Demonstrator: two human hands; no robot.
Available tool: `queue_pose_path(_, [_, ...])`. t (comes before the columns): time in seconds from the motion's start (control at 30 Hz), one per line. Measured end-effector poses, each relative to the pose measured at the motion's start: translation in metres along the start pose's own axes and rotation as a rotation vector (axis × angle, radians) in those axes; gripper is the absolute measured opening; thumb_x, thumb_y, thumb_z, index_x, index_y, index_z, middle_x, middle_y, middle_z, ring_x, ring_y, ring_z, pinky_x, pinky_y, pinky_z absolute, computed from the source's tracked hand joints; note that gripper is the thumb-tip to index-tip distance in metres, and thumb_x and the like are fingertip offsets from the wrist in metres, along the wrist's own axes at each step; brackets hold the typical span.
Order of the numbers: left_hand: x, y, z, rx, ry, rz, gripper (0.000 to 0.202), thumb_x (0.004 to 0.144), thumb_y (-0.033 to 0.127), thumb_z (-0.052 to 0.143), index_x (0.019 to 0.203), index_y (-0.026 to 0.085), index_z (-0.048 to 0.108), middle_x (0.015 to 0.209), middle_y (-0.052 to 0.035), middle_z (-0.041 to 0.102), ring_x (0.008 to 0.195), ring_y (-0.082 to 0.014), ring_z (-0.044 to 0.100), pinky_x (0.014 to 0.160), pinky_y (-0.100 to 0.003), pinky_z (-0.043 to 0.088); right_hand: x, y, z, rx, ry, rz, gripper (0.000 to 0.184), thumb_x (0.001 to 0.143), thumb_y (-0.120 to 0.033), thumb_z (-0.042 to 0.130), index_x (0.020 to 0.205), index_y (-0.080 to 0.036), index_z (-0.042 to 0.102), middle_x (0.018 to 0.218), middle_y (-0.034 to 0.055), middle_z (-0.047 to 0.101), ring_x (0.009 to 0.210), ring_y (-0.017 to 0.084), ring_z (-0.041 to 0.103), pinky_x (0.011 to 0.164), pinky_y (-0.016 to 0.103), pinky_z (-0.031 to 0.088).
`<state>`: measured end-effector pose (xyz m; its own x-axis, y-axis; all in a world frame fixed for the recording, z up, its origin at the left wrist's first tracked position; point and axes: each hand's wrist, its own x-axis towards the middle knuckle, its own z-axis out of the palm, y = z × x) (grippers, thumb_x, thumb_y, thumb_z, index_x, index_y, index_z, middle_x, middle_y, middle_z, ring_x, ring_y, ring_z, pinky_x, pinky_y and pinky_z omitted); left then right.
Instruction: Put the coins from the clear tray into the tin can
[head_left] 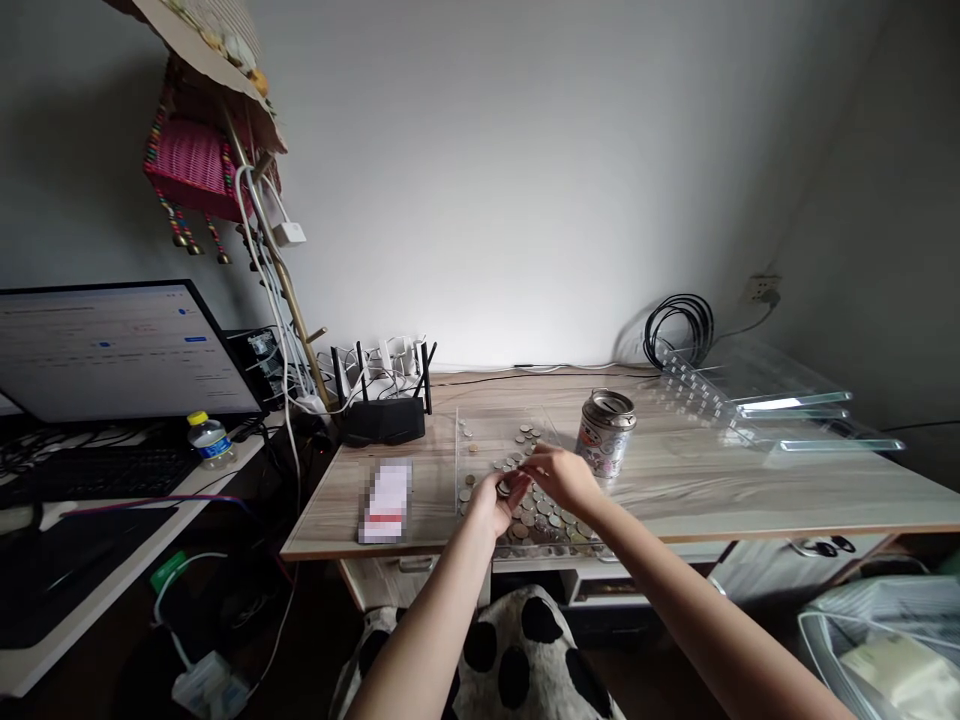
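A clear acrylic tray (459, 440) lies on the wooden desk (675, 480) and holds several loose coins (551, 520). My left hand (491, 503) hovers over the tray's near left part, fingers curled in a pinch around what looks like a small stack of coins (504, 489). My right hand (559, 473) meets it from the right, fingertips pinched against the same small stack. A tin can with a slot in its lid (604, 433) stands just right of the tray, beside my right hand.
A white card-like item (387, 500) lies left of the tray. A black router (384, 415) and power strip sit at the back. Clear acrylic trays (757, 405) are stacked at right, near a coiled cable (679, 325). A monitor (112, 350), keyboard and bottle (208, 438) occupy the left desk.
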<state>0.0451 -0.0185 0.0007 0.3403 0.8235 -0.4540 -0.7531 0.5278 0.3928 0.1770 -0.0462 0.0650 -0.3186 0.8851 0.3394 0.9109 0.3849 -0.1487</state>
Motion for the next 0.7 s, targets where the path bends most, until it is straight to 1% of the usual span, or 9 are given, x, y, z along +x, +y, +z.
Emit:
queue_pose_path(0.07, [0.0, 0.001, -0.002, 0.011, -0.043, -0.028, 0.016, 0.075, 0.006, 0.039, 0.075, 0.002, 0.054, 0.071, -0.0167, 0.061, 0.073, -0.0201, 0.063, 0.061, -0.026, 0.053, 0.003, 0.024, -0.019, 0.04, 0.126, 0.14, 0.031, 0.081, -0.038, 0.038, 0.086, -0.026, 0.066, 0.083, 0.0027, 0.062, 0.064, 0.012, 0.054, 0.053, 0.021, 0.037])
queue_pose_path(0.17, [-0.001, 0.001, -0.004, 0.035, -0.066, -0.026, 0.018, 0.074, 0.005, 0.037, 0.078, 0.0, 0.054, 0.075, -0.0202, 0.061, 0.08, -0.0238, 0.062, 0.064, -0.028, 0.053, 0.015, 0.069, -0.052, -0.061, 0.295, 0.54, 0.032, 0.075, -0.045, 0.044, 0.081, -0.023, 0.066, 0.074, 0.0056, 0.063, 0.062, 0.016, 0.054, 0.05, 0.024, 0.036])
queue_pose_path(0.23, [-0.002, 0.0, -0.003, 0.071, -0.054, -0.018, 0.016, 0.074, 0.004, 0.039, 0.078, 0.001, 0.054, 0.077, -0.0194, 0.061, 0.082, -0.0241, 0.062, 0.063, -0.027, 0.053, 0.025, 0.096, -0.068, -0.148, 0.253, 0.708, 0.026, 0.07, -0.041, 0.051, 0.076, -0.021, 0.067, 0.075, 0.0082, 0.062, 0.066, 0.018, 0.054, 0.052, 0.025, 0.036])
queue_pose_path(0.3, [-0.004, 0.0, -0.001, 0.105, -0.05, -0.001, 0.012, 0.075, 0.004, 0.042, 0.079, 0.004, 0.054, 0.079, -0.0177, 0.062, 0.082, -0.0235, 0.062, 0.062, -0.026, 0.053, 0.035, 0.114, -0.076, -0.187, 0.159, 0.769, 0.019, 0.067, -0.03, 0.055, 0.075, -0.018, 0.067, 0.078, 0.0104, 0.062, 0.069, 0.019, 0.054, 0.054, 0.027, 0.037])
queue_pose_path(0.43, [-0.004, 0.001, -0.001, 0.085, -0.034, 0.108, 0.01, 0.075, 0.003, 0.045, 0.076, 0.006, 0.054, 0.078, -0.014, 0.062, 0.08, -0.0206, 0.063, 0.06, -0.022, 0.052, 0.047, 0.12, -0.078, -0.205, 0.094, 0.804, 0.02, 0.065, -0.02, 0.055, 0.079, -0.011, 0.066, 0.083, 0.0161, 0.061, 0.072, 0.022, 0.055, 0.057, 0.031, 0.038])
queue_pose_path(0.5, [-0.003, 0.002, -0.002, 0.047, -0.014, 0.154, 0.008, 0.075, 0.004, 0.046, 0.075, 0.007, 0.054, 0.077, -0.0128, 0.062, 0.079, -0.0194, 0.063, 0.062, -0.022, 0.052, 0.046, 0.104, -0.074, -0.223, 0.122, 0.784, 0.027, 0.069, -0.026, 0.053, 0.089, -0.012, 0.064, 0.09, 0.0169, 0.059, 0.077, 0.023, 0.055, 0.06, 0.032, 0.039])
queue_pose_path(0.57, [0.0, 0.003, -0.003, 0.029, -0.017, 0.126, 0.008, 0.075, 0.009, 0.047, 0.073, 0.007, 0.054, 0.076, -0.0142, 0.062, 0.079, -0.0197, 0.062, 0.062, -0.024, 0.052, 0.038, 0.076, -0.062, -0.215, 0.17, 0.653, 0.032, 0.076, -0.034, 0.046, 0.099, -0.018, 0.06, 0.097, 0.0128, 0.058, 0.079, 0.021, 0.054, 0.062, 0.03, 0.039])
queue_pose_path(0.63, [0.001, 0.003, -0.003, 0.037, -0.018, 0.06, 0.013, 0.076, 0.014, 0.046, 0.071, 0.006, 0.055, 0.074, -0.0155, 0.061, 0.076, -0.02, 0.062, 0.06, -0.025, 0.052, 0.025, 0.04, -0.04, -0.145, 0.147, 0.374, 0.03, 0.08, -0.035, 0.039, 0.097, -0.023, 0.061, 0.097, 0.0066, 0.058, 0.074, 0.016, 0.054, 0.06, 0.025, 0.039])
queue_pose_path(0.7, [0.003, 0.002, -0.002, 0.046, 0.005, 0.038, 0.015, 0.076, 0.017, 0.044, 0.069, 0.008, 0.054, 0.069, -0.0127, 0.061, 0.069, -0.0174, 0.062, 0.055, -0.023, 0.05, 0.011, 0.007, -0.012, -0.033, -0.056, 0.013, 0.025, 0.079, -0.033, 0.042, 0.091, -0.026, 0.063, 0.092, 0.0028, 0.059, 0.074, 0.012, 0.054, 0.061, 0.021, 0.039])
